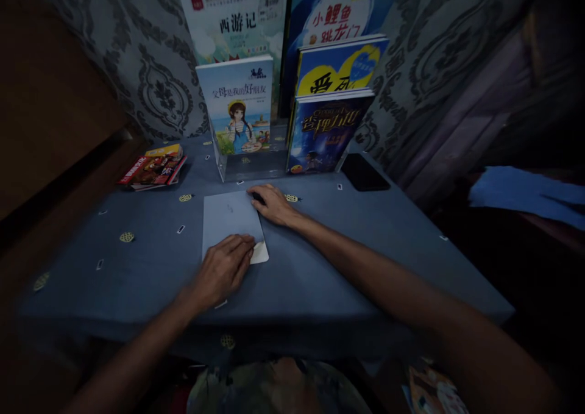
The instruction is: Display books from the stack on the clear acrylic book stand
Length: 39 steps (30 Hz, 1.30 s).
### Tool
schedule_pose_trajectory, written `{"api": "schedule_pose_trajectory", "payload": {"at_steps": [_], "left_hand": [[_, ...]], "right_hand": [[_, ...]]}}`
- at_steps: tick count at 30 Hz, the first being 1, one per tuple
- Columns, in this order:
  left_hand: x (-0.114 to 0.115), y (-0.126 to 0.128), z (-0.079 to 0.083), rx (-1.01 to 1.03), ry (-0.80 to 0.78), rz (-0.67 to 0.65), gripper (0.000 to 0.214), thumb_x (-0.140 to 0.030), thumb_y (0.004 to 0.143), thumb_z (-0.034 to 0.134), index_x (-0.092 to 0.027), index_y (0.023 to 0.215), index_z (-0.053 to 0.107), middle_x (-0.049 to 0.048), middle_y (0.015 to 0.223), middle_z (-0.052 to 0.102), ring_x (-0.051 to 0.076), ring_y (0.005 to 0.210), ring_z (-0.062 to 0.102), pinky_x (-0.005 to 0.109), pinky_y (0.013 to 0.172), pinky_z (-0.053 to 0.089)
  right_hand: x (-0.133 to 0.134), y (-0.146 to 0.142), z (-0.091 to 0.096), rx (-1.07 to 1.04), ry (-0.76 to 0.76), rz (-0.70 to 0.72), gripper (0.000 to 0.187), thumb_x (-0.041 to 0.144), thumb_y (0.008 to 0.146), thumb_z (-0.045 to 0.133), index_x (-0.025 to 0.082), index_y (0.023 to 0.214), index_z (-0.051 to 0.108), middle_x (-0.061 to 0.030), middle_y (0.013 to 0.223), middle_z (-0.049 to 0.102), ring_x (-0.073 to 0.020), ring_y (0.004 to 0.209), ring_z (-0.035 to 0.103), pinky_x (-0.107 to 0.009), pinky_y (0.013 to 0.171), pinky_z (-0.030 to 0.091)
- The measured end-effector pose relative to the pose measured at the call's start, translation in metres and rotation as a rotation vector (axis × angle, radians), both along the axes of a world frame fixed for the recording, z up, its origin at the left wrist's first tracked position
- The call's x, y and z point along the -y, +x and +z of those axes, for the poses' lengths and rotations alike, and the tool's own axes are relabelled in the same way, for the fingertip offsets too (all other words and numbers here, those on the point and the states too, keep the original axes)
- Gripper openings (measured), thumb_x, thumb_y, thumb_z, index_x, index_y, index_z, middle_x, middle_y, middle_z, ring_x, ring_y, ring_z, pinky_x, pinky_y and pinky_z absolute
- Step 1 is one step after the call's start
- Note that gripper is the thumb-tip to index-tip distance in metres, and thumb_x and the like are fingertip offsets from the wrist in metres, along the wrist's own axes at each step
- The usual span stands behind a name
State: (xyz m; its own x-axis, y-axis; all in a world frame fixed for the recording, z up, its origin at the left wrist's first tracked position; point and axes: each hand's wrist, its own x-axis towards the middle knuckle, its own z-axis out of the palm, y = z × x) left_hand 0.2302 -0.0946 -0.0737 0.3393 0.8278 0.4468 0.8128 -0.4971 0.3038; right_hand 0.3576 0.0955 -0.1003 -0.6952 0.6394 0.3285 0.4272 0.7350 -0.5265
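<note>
A pale grey sheet (228, 219) lies flat on the blue tablecloth (320, 267) in front of me. My left hand (223, 271) rests on the sheet's near right corner, fingers curled and pressed down, where a white edge (260, 253) peeks out. My right hand (273, 203) sits at the sheet's far right corner, fingers bent together over something small and dark that I cannot make out.
Several children's books stand in a clear holder (251, 164) at the back: a girl cover (237, 106) and a dark blue cover (324, 130). A stack of red booklets (153, 167) lies at the left. A black phone (364, 172) lies at the right.
</note>
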Motion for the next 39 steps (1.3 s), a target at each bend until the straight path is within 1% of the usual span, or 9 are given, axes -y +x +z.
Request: {"api": "schedule_pose_trajectory", "payload": {"at_steps": [4, 11, 15, 20, 24, 27, 32, 36, 39], "left_hand": [[0.003, 0.001, -0.001, -0.06, 0.046, -0.002, 0.028, -0.023, 0.098, 0.045, -0.015, 0.117, 0.064, 0.0124, 0.114, 0.069, 0.024, 0.106, 0.065, 0.042, 0.092, 0.057], [-0.004, -0.014, -0.001, -0.019, -0.114, 0.019, 0.031, -0.026, 0.097, 0.048, -0.018, 0.125, 0.06, 0.0112, 0.125, 0.065, 0.021, 0.116, 0.061, 0.038, 0.101, 0.051], [-0.031, -0.049, -0.015, -0.092, -0.111, 0.158, 0.043, -0.031, 0.097, 0.046, -0.018, 0.138, 0.049, 0.014, 0.143, 0.054, 0.025, 0.134, 0.049, 0.049, 0.113, 0.037], [-0.072, -0.088, -0.026, -0.157, -0.14, 0.414, 0.047, -0.034, 0.097, 0.042, -0.01, 0.138, 0.048, 0.0208, 0.145, 0.049, 0.028, 0.137, 0.045, 0.048, 0.112, 0.038], [-0.078, -0.085, -0.028, -0.149, -0.076, 0.55, 0.044, -0.032, 0.097, 0.04, -0.008, 0.133, 0.051, 0.0242, 0.14, 0.052, 0.033, 0.131, 0.05, 0.052, 0.106, 0.042], [-0.072, -0.08, -0.03, -0.095, -0.013, 0.566, 0.037, -0.029, 0.096, 0.041, -0.013, 0.126, 0.056, 0.0202, 0.131, 0.058, 0.032, 0.123, 0.054, 0.053, 0.102, 0.044], [-0.079, -0.091, -0.038, 0.37, -0.014, 0.5, 0.04, -0.027, 0.088, 0.051, -0.019, 0.128, 0.055, 0.014, 0.127, 0.062, 0.03, 0.12, 0.057, 0.053, 0.106, 0.042], [-0.082, -0.096, -0.034, 1.01, -0.268, 0.43, 0.048, -0.034, 0.08, 0.063, -0.018, 0.125, 0.057, 0.0144, 0.126, 0.066, 0.029, 0.117, 0.062, 0.045, 0.1, 0.049], [-0.069, -0.086, -0.025, 1.308, -0.448, 0.375, 0.044, -0.035, 0.074, 0.073, -0.019, 0.114, 0.064, 0.0127, 0.114, 0.072, 0.029, 0.112, 0.065, 0.041, 0.095, 0.053]], "right_hand": [[0.001, 0.001, 0.001, 0.006, 0.003, 0.001, 0.038, 0.016, 0.088, 0.051, 0.015, 0.124, 0.061, -0.0115, 0.123, 0.066, -0.0258, 0.118, 0.054, -0.043, 0.102, 0.041], [0.012, 0.001, 0.01, 0.089, 0.079, -0.01, 0.033, 0.015, 0.09, 0.05, 0.014, 0.12, 0.064, -0.0117, 0.128, 0.065, -0.0263, 0.121, 0.053, -0.042, 0.101, 0.041], [0.023, 0.0, 0.019, 0.182, 0.123, -0.046, 0.034, 0.019, 0.093, 0.05, 0.013, 0.124, 0.062, -0.0142, 0.136, 0.06, -0.0276, 0.127, 0.05, -0.045, 0.104, 0.038], [0.046, -0.003, 0.031, 0.256, 0.12, -0.022, 0.04, 0.028, 0.092, 0.055, 0.009, 0.127, 0.06, -0.018, 0.138, 0.057, -0.0319, 0.134, 0.043, -0.051, 0.113, 0.03], [0.078, -0.006, 0.036, 0.265, 0.052, 0.079, 0.049, 0.036, 0.091, 0.058, 0.009, 0.133, 0.057, -0.021, 0.143, 0.052, -0.0339, 0.14, 0.038, -0.057, 0.117, 0.021], [0.094, -0.007, 0.036, 0.269, -0.018, 0.089, 0.053, 0.034, 0.093, 0.054, 0.011, 0.14, 0.051, -0.021, 0.151, 0.042, -0.0341, 0.145, 0.028, -0.058, 0.118, 0.018], [0.097, -0.005, 0.04, 0.291, -0.119, 0.045, 0.06, 0.038, 0.094, 0.05, 0.01, 0.146, 0.043, -0.0187, 0.158, 0.027, -0.0342, 0.149, 0.014, -0.058, 0.12, 0.014], [0.096, -0.005, 0.044, 0.304, -0.149, 0.023, 0.062, 0.04, 0.094, 0.048, 0.011, 0.148, 0.041, -0.0166, 0.159, 0.024, -0.0321, 0.149, 0.013, -0.054, 0.121, 0.012], [0.096, -0.006, 0.041, 0.309, -0.146, 0.002, 0.065, 0.041, 0.093, 0.047, 0.01, 0.149, 0.038, -0.0162, 0.16, 0.022, -0.0308, 0.15, 0.014, -0.052, 0.122, 0.013]]}}
